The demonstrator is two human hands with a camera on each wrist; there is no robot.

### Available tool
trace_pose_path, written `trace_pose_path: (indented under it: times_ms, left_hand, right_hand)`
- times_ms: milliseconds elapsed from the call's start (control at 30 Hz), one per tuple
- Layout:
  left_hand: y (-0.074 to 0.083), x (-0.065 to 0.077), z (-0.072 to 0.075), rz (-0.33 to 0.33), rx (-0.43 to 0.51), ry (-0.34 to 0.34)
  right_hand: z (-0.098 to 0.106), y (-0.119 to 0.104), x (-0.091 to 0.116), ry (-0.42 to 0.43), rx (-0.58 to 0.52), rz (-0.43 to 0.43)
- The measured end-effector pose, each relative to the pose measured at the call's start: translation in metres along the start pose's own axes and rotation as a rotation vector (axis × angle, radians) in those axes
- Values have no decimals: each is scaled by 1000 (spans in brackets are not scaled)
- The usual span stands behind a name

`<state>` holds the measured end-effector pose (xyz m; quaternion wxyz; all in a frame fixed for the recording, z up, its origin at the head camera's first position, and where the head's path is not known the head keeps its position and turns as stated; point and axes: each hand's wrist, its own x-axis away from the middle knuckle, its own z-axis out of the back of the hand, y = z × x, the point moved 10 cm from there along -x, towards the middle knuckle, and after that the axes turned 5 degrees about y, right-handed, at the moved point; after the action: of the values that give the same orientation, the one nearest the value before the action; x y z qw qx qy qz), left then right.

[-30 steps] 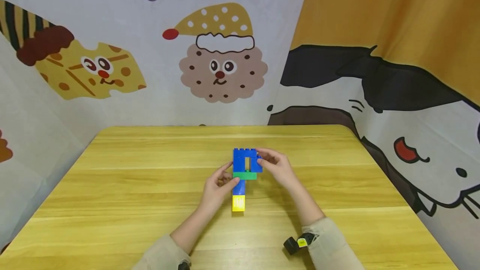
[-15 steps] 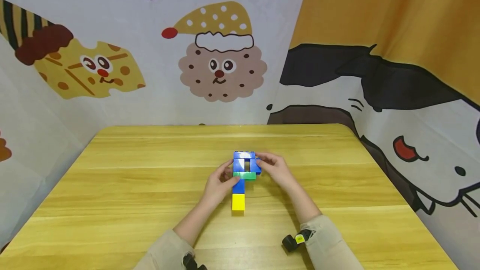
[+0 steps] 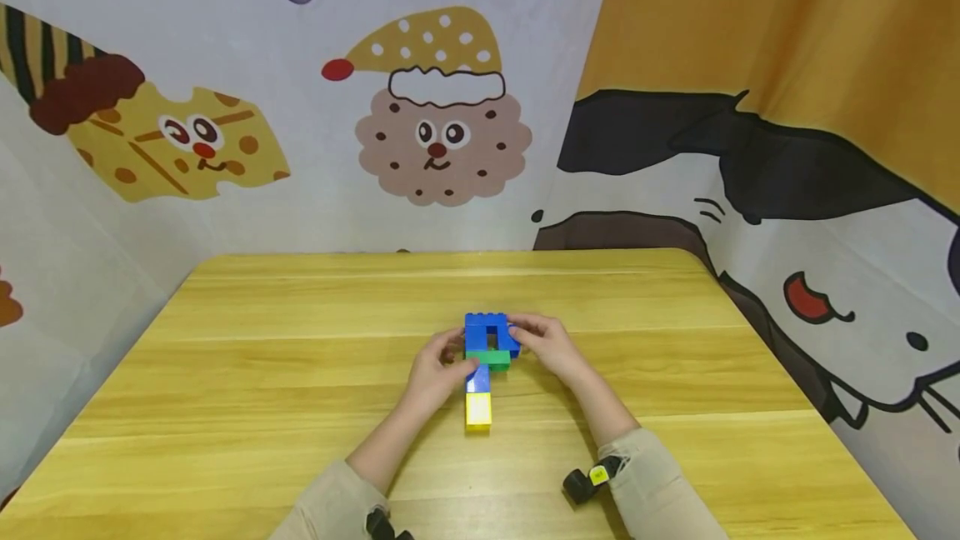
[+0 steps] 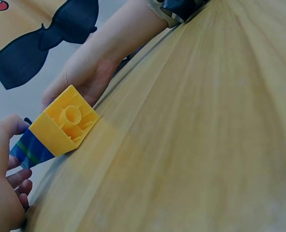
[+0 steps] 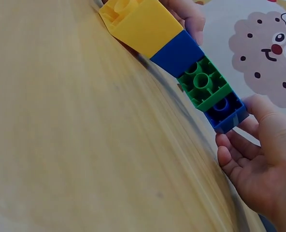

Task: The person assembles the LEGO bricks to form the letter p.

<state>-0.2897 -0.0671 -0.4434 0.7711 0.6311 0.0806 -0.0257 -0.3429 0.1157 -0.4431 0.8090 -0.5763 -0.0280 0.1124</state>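
A built-up piece of toy building bricks is held between both hands over the table. Nearest the person is a yellow brick [image 3: 478, 412], its hollow underside visible in the left wrist view. A blue brick [image 3: 477, 381] joins it to a wider green brick [image 3: 493, 360]. Beyond the green one, blue bricks [image 3: 486, 321] frame a small gap. My left hand [image 3: 435, 373] grips the left side, thumb near the green and blue bricks. My right hand [image 3: 552, 348] pinches the blue brick [image 5: 226, 113] at the right end, which overhangs the green one.
The wooden table [image 3: 300, 407] spreads around the hands. A cartoon-printed cloth [image 3: 442, 232] hangs behind it. Black wrist cameras [image 3: 579, 486] are strapped at the sleeves, close above the tabletop.
Both hands still hold the brick piece. Its far end has come slightly nearer the person along with the right hand, and its tilt has shifted a little.
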Motion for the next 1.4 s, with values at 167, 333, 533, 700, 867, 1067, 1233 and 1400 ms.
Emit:
trace_pose_path:
  times_ms: [167,333,533,700,867,1067,1233,1400]
  left_hand:
    - [1,1,0,-1,-47,-1]
    - [0,2,0,18,-96,-4]
    - [-1,3,0,42,-127,-13]
    - [0,3,-2,17,-156,-25]
    - [2,3,-4,-11,-173,-38]
    - [2,4,-4,-15,-178,-39]
    - [3,4,-4,2,-175,-37]
    - [3,5,-3,36,-150,-45]
  right_hand:
    - [-2,2,0,-14,29,-9]
    - [-4,2,0,-41,84,10]
    - [-5,4,0,-66,103,-19]
    - [-7,3,1,-76,145,12]
    - [-8,2,0,-72,171,34]
    - [-7,0,0,-62,175,38]
    - [-5,-4,2,-49,186,39]
    - [-1,-6,4,-65,190,50]
